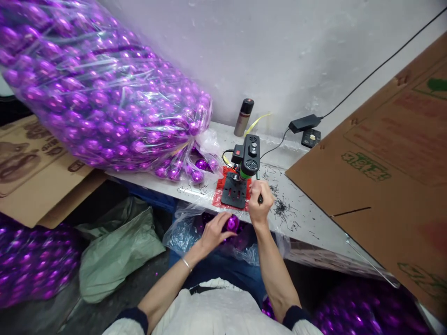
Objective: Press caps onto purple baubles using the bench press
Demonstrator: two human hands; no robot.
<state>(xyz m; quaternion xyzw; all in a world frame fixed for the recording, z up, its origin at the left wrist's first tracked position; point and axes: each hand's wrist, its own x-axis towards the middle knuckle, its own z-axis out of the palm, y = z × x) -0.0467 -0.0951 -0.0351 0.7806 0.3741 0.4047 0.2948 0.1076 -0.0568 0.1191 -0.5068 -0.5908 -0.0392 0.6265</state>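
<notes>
My left hand is curled around a shiny purple ball, holding it over an open clear plastic bag in my lap. My right hand is closed on the black lever handle of a small black bench press. The press stands on a black base plate over a red sheet at the front edge of the white bench.
A huge clear sack of purple balls leans on the bench at left. Cardboard sheets stand at right. A spray can, a power adapter and black shavings lie on the bench. More purple balls and a green bag are below.
</notes>
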